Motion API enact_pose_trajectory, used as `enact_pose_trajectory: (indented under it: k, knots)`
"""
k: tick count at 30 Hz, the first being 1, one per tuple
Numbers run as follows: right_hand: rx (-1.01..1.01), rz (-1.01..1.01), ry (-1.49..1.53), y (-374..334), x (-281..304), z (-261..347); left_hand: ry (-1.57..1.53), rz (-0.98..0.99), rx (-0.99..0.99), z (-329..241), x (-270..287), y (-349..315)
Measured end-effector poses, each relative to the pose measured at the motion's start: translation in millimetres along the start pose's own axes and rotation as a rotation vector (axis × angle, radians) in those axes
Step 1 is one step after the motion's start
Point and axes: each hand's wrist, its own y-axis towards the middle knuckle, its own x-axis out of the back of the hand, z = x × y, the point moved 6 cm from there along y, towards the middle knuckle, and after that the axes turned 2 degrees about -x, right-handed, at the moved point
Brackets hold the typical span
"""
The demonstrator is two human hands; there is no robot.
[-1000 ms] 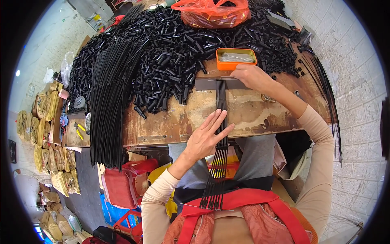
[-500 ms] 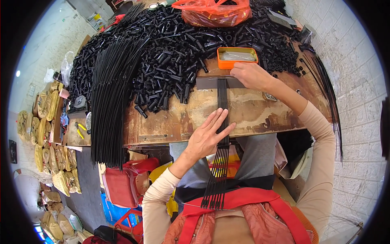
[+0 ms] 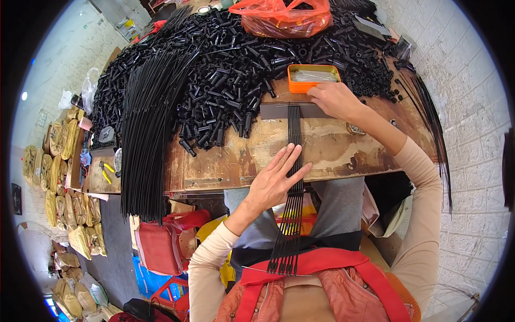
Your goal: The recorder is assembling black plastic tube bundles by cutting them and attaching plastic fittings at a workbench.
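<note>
My left hand (image 3: 276,177) lies palm down across a row of thin black rods (image 3: 294,126), fingers stretched out and pressing them near the table's front edge. The rods' far ends rest on a dark grey bar (image 3: 316,110). Their near ends fan out over my lap, where a thin metal wire (image 3: 252,269) crosses them by the red apron strap. My right hand (image 3: 335,102) is closed in a pinch at the front of an orange tin (image 3: 298,86); what its fingertips hold, if anything, is hidden. Thin silvery pins (image 3: 311,75) lie inside the tin.
Black tubular parts (image 3: 220,86) heap across the back of the wooden table (image 3: 214,166). A thick bundle of black rods (image 3: 145,139) hangs over the front edge at left; more rods (image 3: 437,129) hang at right. Yellow-handled pliers (image 3: 107,170) lie far left. A red bag (image 3: 287,21) sits behind.
My right hand has shifted very slightly right along the front of the tin. My left hand stays on the rods.
</note>
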Motion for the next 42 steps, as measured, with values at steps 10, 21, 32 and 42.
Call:
enact_pose_trajectory:
  k: [10,21,32,42]
  knots:
    - [-0.013,0.102,0.047,-5,-7,-3,0.153,0.053,-0.025,-6,0,-2]
    - [-0.078,0.229,0.236,12,-22,-9,0.047,-0.008,-0.027,-14,10,-2]
    - [-0.139,0.348,1.003,-115,-4,173,-0.304,-0.078,-0.086,82,-25,47]
    - [-0.110,0.037,1.114,-14,167,153,-1.367,-0.030,0.406,72,-24,48]
